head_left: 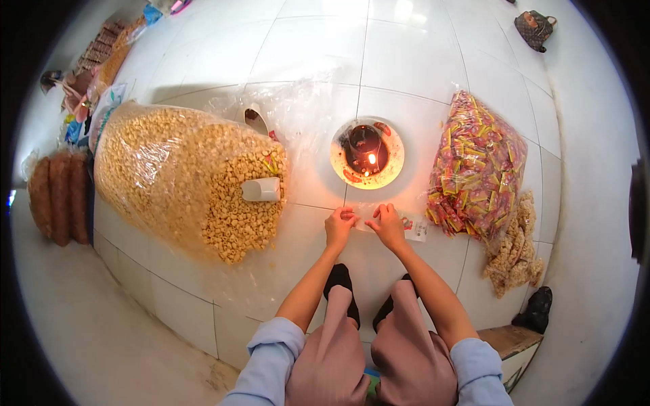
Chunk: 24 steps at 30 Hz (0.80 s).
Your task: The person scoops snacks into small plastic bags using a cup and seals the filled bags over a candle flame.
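Observation:
Both my hands are just below a white plate with a small flame burning over its dark centre. The fingers of my left hand are curled at the left end of a clear plastic packet with red and white print. My right hand is bent over the packet's middle, thumb and forefinger near each other. Whether either hand grips the thin plastic is too small to tell. The packet's printed end lies on the floor, right of my right hand.
Left, an open bag of puffed snacks holds a white scoop. A cup lies behind it. Right are a bag of red and yellow sachets and a snack bag. A brown bag sits far right.

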Tool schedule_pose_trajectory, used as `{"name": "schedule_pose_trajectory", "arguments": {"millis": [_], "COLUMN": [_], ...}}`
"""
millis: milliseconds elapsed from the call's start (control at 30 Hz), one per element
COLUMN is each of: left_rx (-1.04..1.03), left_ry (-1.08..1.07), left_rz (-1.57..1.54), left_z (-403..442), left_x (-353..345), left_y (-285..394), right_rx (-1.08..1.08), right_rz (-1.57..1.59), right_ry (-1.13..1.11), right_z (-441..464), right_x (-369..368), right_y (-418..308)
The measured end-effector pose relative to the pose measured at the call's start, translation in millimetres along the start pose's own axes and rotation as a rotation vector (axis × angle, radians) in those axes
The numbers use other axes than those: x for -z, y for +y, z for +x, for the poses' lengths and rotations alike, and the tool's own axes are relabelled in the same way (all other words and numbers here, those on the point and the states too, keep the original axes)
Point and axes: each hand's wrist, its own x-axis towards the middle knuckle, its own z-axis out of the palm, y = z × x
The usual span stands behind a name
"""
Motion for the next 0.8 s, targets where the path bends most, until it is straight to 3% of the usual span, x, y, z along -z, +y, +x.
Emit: {"name": "schedule_pose_trajectory", "arguments": {"millis": [100,233,633,700,800], "left_rx": [-0.1,-0.068,-0.217,-0.327,-0.424], "left_ry": [0.06,0.004,0.219,0.235,0.236], "left_rz": [0.102,0.169,0.303,0.105,0.297], "left_z": [3,5,-12,-21,-31], "left_x": [-6,-10,10,15,32], "left_y": [1,1,5,1,5], "right_rx": [-0.003,-0.014,-0.017,0.002,-0.014], "right_rz": [-0.05,-0.096,-0.071,-0.052,0.009], "right_ry": [0.012,0.019,0.015,0.018,-0.043], "right_z": [-1,-2,-3,-3,-1], "right_x": [2,0,1,-1,-9], "right_y": [-4,-10,-9,-6,4]}}
